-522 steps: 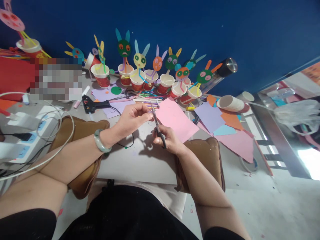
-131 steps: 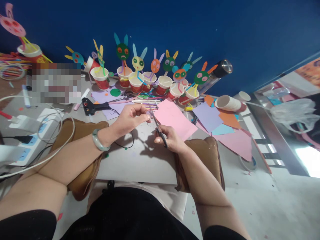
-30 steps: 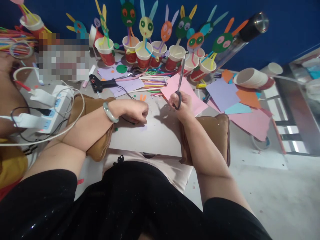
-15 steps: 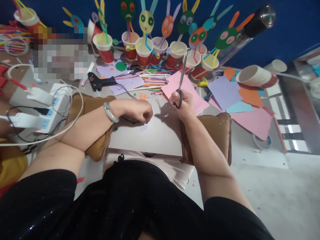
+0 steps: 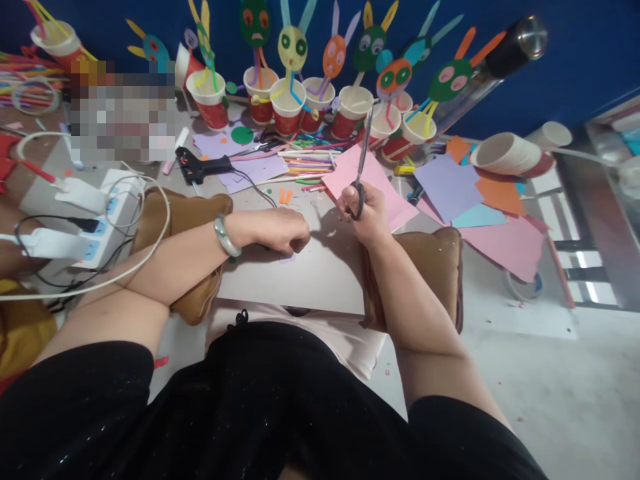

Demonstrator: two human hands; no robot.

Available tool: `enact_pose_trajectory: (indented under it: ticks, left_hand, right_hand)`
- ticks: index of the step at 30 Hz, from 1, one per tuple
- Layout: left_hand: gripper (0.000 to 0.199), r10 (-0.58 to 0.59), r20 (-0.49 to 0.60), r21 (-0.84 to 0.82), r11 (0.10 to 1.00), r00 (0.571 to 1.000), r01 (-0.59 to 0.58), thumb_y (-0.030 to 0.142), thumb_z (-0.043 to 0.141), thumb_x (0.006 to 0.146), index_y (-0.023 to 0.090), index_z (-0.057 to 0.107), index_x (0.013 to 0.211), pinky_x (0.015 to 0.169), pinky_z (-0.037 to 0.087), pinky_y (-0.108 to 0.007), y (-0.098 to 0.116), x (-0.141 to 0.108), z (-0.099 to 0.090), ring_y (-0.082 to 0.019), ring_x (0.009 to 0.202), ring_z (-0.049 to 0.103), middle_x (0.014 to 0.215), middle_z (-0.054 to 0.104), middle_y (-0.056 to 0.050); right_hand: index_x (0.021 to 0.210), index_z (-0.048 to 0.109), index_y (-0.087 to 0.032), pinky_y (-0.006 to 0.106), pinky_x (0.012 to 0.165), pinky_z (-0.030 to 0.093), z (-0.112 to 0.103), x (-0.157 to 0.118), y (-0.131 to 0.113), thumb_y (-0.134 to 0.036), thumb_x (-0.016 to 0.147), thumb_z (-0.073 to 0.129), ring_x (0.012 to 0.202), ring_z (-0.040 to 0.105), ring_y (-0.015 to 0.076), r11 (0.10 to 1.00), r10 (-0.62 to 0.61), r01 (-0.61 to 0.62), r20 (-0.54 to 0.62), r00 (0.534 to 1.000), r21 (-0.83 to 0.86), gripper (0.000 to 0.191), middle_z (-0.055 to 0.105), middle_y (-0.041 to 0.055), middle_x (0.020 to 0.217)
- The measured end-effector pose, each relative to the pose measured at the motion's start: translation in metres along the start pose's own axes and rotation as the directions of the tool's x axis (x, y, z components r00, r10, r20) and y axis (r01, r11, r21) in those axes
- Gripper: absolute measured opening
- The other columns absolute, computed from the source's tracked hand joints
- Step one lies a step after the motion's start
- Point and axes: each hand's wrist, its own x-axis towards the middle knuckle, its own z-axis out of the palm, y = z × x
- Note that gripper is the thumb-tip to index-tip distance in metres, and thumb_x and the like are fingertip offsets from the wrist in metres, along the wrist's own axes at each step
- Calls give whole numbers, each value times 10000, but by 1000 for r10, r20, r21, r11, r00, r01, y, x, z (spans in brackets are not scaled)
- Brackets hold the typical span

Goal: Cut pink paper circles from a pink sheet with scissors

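Gripping scissors right of centre with our right hand, we cannot tell whether our curled left hand holds anything. Upper-centre cups contain long-eared figures; bare counter runs to its edge at lower centre.

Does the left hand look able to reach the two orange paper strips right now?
Probably yes: the orange paper strips lie on the table just beyond the left hand, with nothing visible covering them or blocking the way. Its fingers are curled, so would likely need to open.
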Motion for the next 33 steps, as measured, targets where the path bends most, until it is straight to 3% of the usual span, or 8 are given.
enact_pose_trajectory:
  ticks: [8,15,18,21,24,27,30,33]
  left_hand:
    - [158,36,-22,5,999,999,-35,157,616,795,183,772,800,593,316,-278,5,0,8,-139,619,537,746,719,-55]
    - [115,49,-31,-62,997,998,-51,132,637,749,172,730,694,556,291,-276,3,0,9,-118,543,442,650,660,-31]
    - [91,71,-55,-205,975,996,-80,108,647,720,167,712,695,549,326,-247,-1,-1,4,-104,554,480,642,652,-8]
    - [83,69,-164,-465,874,984,-139,99,654,713,157,711,734,601,419,-217,-6,-1,-3,-110,629,583,704,695,-17]
    - [34,-95,-277,-725,674,956,-143,154,693,709,140,684,739,610,482,-227,-7,0,-8,-139,661,651,720,713,-45]
    - [122,-293,-336,-846,511,895,-151,222,724,716,138,638,738,509,462,-216,-4,4,-9,-126,555,622,630,672,-30]
    - [134,-387,-420,-854,473,821,-214,199,731,690,136,614,702,472,446,-199,-1,7,-8,-90,494,562,582,632,-3]
    - [129,-412,-471,-839,482,780,-252,181,737,667,136,617,685,480,444,-191,0,10,-6,-75,497,545,583,615,15]
  right_hand:
    - [613,477,-201,241,463,318,0,0,4,-792,721,651,494,413,77,1000,-8,8,6,1000,21,626,458,-40,544]
    - [611,487,-201,243,464,307,1,0,4,-773,716,677,488,402,81,998,-4,3,9,1000,63,612,454,-42,531]
    - [612,486,-201,245,474,317,1,-1,2,-767,713,687,497,401,80,997,8,-9,12,1000,77,608,462,-42,546]
    - [609,483,-198,243,484,309,0,-2,-1,-714,676,757,505,393,79,993,36,-41,42,998,113,588,469,-48,551]
    - [641,553,-186,242,494,309,-2,-3,-5,-593,601,862,517,397,81,991,71,-84,116,991,109,513,496,-51,560]
    - [681,604,-169,250,513,348,-3,-6,-10,-521,560,900,539,441,90,989,86,-107,199,976,102,476,562,-33,606]
    - [675,591,-167,252,539,380,0,-9,-14,-471,569,907,565,472,92,989,68,-95,222,973,111,452,606,-18,654]
    - [677,584,-169,254,561,400,2,-10,-15,-459,592,897,584,484,94,990,44,-71,211,976,118,435,613,-15,671]
